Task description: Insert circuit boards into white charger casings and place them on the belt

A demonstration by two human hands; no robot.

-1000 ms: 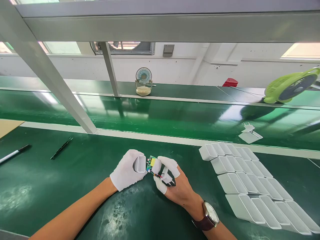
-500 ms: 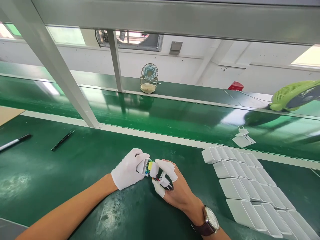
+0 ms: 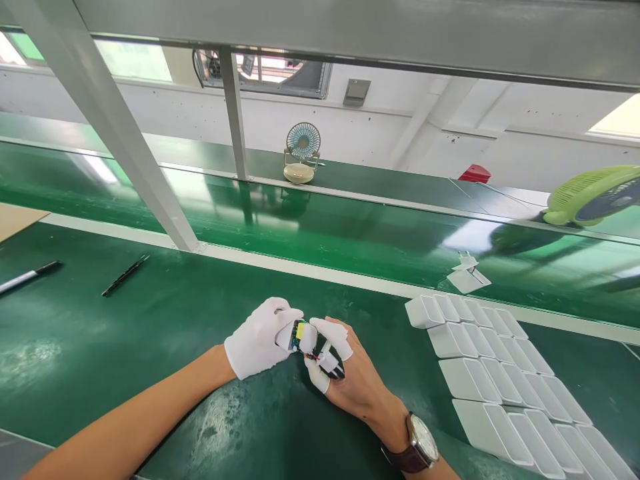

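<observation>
My left hand (image 3: 261,339), in a white glove, is closed on a white plastic casing (image 3: 285,337) above the green bench. A small circuit board (image 3: 297,333) with a yellow part sits at the casing's open end. My right hand (image 3: 345,363) wears white coverings on its fingertips and pinches the board's round white part at its right side. Below that, a white plug piece (image 3: 329,362) on thin wires lies between the right thumb and fingers, close to the palm.
Rows of white open casings (image 3: 470,380) stand on the bench at the right. A white plug assembly (image 3: 469,275) lies on the green belt (image 3: 350,247) behind. Far left are a pen (image 3: 30,277) and a black tool (image 3: 125,275). A grey post (image 3: 130,147) rises from the bench.
The board sits slightly deeper in the casing at my left hand. On the belt, the white plug assembly has shifted left. The whole view has tilted slightly.
</observation>
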